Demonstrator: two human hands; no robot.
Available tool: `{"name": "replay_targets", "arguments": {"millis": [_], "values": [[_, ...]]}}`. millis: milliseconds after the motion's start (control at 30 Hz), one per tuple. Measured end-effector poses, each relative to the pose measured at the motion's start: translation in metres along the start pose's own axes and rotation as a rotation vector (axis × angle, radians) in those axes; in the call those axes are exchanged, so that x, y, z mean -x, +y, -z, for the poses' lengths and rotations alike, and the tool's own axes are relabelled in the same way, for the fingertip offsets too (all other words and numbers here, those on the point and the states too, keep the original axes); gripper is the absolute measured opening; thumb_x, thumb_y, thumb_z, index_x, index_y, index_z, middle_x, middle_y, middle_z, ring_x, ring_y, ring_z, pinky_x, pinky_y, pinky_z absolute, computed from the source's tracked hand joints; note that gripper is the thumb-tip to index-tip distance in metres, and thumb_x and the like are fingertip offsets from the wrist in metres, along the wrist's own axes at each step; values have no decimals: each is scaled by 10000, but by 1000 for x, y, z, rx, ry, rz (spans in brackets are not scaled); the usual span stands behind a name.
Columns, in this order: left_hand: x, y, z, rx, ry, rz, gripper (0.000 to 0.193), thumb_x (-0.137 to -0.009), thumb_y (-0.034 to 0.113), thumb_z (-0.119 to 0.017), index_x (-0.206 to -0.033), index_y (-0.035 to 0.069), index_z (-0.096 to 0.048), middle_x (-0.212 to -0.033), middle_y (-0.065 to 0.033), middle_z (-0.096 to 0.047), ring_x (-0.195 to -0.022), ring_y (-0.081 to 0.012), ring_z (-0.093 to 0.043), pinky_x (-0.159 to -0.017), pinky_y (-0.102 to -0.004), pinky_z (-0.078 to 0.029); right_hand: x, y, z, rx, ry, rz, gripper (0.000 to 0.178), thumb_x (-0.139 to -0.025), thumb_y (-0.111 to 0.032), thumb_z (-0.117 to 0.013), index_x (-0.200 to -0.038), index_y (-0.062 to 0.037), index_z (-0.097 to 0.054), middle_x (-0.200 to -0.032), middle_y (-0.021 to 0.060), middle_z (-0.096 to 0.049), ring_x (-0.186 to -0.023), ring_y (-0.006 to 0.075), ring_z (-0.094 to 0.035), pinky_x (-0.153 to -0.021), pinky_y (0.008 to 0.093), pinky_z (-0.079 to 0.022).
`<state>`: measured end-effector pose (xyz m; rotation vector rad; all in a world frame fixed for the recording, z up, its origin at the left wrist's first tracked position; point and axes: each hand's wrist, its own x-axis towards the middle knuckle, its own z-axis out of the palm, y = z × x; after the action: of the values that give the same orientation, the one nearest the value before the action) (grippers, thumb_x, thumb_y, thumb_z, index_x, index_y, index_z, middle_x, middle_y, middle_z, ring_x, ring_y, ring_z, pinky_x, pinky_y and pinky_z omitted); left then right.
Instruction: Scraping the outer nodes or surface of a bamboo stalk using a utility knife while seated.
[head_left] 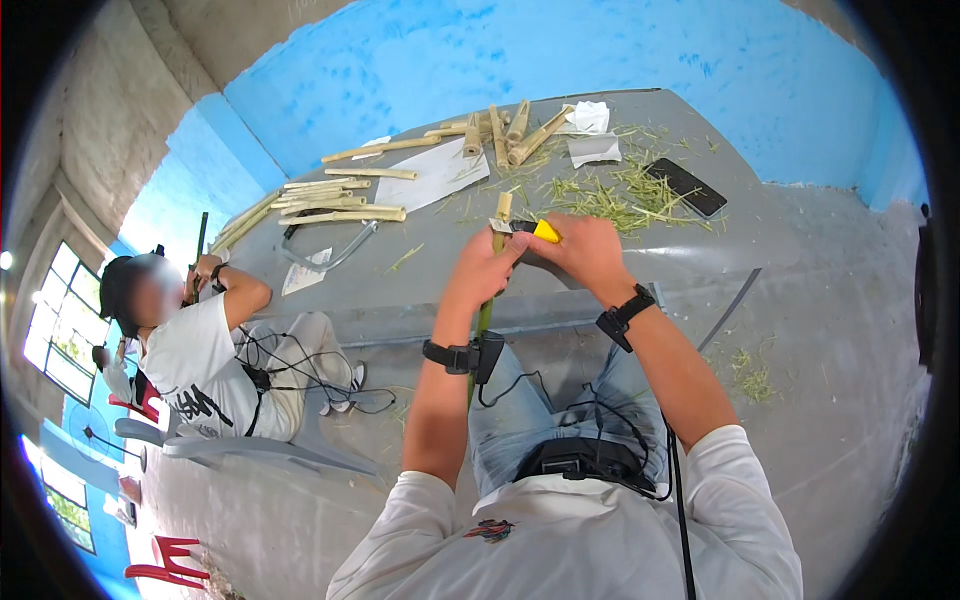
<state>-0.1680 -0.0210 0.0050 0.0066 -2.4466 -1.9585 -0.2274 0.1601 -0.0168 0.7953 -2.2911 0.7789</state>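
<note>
A slim green bamboo stalk (484, 318) is gripped by my left hand (478, 270), its fingers wrapped round it. The stalk stands up past the table's near edge, and its top end is peeled pale. In my right hand (590, 252) is a yellow and black utility knife (545, 231). The blade lies against the stalk just above my left fingers. My two hands are close together, with my right thumb near the left fingers. The stalk's lower end is hidden behind my left forearm.
On the grey table (560, 100) lie green shavings (620, 195), a black phone (687, 188), pale bamboo pieces (340, 214), paper (440, 175) and a hacksaw (345, 252). A co-worker (215, 370) sits at the left, holding a dark green stick. Cables hang at my waist.
</note>
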Motion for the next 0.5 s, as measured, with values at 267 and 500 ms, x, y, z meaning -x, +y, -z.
{"name": "replay_targets", "arguments": {"millis": [267,500], "values": [[-15,-19,-7,-299,306,-73,482,-947,541,-639,-853,77,-550,-604,4,-505,-494,-81,-489,-427,-259,-366,-13,-7,-1,-61,157,-285,576,-886,-635,-625,-759,-74,-657,-605,162,-615,-588,369,-631,-527,441,-484],[-6,-12,0,-74,29,-23,485,-966,537,-616,-1034,69,-508,-715,13,-488,-547,-78,-455,-457,-253,-399,-5,-5,9,-111,-19,-132,561,-871,-647,-627,-772,-96,-672,-624,138,-624,-589,361,-624,-539,438,-483]]}}
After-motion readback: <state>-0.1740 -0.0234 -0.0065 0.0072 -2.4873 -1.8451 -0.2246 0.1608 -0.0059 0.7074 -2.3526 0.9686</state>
